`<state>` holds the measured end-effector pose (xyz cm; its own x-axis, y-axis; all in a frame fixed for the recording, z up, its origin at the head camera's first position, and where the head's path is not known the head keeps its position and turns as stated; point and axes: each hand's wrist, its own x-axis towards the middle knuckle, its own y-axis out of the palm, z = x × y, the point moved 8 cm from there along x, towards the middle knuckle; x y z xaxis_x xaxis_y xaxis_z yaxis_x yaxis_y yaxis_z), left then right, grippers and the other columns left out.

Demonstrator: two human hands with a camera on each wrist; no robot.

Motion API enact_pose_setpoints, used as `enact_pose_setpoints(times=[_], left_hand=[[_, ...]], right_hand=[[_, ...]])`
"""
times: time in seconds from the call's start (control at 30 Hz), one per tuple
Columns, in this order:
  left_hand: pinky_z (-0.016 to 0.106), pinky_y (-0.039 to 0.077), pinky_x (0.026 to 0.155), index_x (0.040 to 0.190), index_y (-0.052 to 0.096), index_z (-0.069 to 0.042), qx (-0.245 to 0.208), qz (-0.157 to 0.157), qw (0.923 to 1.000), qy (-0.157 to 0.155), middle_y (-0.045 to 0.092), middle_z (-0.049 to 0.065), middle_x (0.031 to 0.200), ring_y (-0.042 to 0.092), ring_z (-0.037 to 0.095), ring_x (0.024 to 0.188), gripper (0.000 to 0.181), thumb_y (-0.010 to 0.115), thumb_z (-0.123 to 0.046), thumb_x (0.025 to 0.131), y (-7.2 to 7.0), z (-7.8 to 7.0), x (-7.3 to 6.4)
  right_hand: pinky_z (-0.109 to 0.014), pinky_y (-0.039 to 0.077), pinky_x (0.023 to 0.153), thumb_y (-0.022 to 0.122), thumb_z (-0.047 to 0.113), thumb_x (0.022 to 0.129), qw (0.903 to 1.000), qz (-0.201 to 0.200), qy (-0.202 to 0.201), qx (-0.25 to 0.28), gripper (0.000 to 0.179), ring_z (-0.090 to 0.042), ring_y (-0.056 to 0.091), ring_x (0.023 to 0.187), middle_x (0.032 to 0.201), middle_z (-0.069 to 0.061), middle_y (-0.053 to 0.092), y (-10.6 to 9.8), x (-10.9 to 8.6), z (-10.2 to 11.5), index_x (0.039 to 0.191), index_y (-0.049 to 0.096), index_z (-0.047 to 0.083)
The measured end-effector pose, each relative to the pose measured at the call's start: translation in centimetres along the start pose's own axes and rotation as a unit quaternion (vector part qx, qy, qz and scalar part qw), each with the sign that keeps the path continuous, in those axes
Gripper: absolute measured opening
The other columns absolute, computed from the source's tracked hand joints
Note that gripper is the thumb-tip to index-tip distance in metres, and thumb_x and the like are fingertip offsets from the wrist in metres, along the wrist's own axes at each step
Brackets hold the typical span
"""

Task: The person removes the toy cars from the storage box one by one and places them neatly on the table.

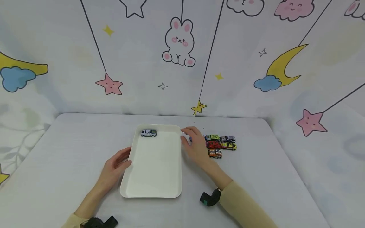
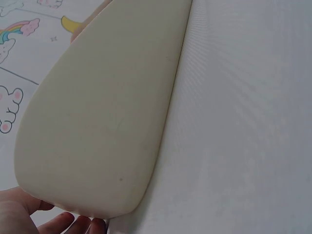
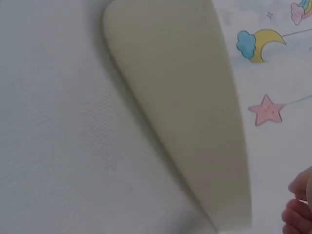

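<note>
A white rectangular tray (image 1: 154,171) lies on the table, with a white toy car (image 1: 148,133) in its far left corner. My left hand (image 1: 115,167) touches the tray's left edge with thumb and fingertips, fingers loosely bent. In the left wrist view, its fingers (image 2: 58,224) meet the tray's outer wall (image 2: 107,112). My right hand (image 1: 196,147) is by the tray's far right edge, fingers bent and slightly apart, nothing visible between them. Whether it touches the rim is unclear in the head view. Just right of it sit several toy cars, including a red car (image 1: 214,144).
Beside the red car are a green car (image 1: 212,137), a silver car (image 1: 228,138), a yellow car (image 1: 229,146) and an orange car (image 1: 215,154). Another car is mostly hidden behind my right hand. A patterned cloth backdrop (image 1: 142,63) rises behind the white table (image 1: 71,152).
</note>
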<state>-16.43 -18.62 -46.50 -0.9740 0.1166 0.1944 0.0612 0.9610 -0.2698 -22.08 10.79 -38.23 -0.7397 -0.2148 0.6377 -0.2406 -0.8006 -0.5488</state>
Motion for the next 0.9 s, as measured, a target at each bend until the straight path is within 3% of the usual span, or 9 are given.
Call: enact_pose_setpoints(times=[0.2, 0.43, 0.7, 0.9], left_hand=[[0.006, 0.045, 0.096, 0.144, 0.048, 0.002, 0.008, -0.003, 1.0000, 0.000, 0.051, 0.025, 0.144, 0.053, -0.007, 0.122, 0.048, 0.061, -0.007, 0.098, -0.1, 0.1, 0.0], [0.006, 0.045, 0.095, 0.143, 0.049, 0.001, 0.010, -0.004, 0.9999, 0.004, 0.053, 0.024, 0.143, 0.053, -0.006, 0.121, 0.048, 0.061, -0.006, 0.098, 0.0, -0.1, 0.0], [0.006, 0.045, 0.096, 0.143, 0.050, 0.001, 0.003, -0.007, 1.0000, -0.001, 0.053, 0.025, 0.143, 0.054, -0.005, 0.121, 0.047, 0.062, -0.006, 0.097, 0.0, -0.3, 0.0], [0.007, 0.046, 0.095, 0.142, 0.051, 0.001, -0.002, -0.009, 1.0000, 0.001, 0.054, 0.025, 0.142, 0.054, -0.005, 0.120, 0.047, 0.062, -0.005, 0.097, 0.0, -0.2, -0.1]], right_hand=[[-0.040, 0.057, 0.084, 0.068, 0.011, 0.094, 0.9941, 0.104, 0.026, -0.016, 0.021, -0.024, 0.064, 0.100, 0.110, -0.010, 0.067, 3.0, 2.9, 3.0, 0.113, 0.070, 0.003], [-0.042, 0.054, 0.090, 0.066, 0.016, 0.096, 0.9724, 0.217, 0.081, -0.028, 0.029, -0.028, 0.062, 0.106, 0.117, -0.014, 0.066, 7.3, 5.2, 4.0, 0.121, 0.068, 0.000], [-0.036, 0.053, 0.093, 0.066, 0.016, 0.095, 0.9491, 0.281, 0.113, -0.087, 0.030, -0.026, 0.061, 0.108, 0.116, -0.013, 0.067, 12.2, 5.8, 2.5, 0.120, 0.069, 0.002], [-0.033, 0.052, 0.093, 0.067, 0.013, 0.094, 0.9409, 0.296, 0.091, -0.138, 0.028, -0.023, 0.060, 0.105, 0.116, -0.011, 0.064, 13.6, 5.0, 2.2, 0.121, 0.069, 0.004]])
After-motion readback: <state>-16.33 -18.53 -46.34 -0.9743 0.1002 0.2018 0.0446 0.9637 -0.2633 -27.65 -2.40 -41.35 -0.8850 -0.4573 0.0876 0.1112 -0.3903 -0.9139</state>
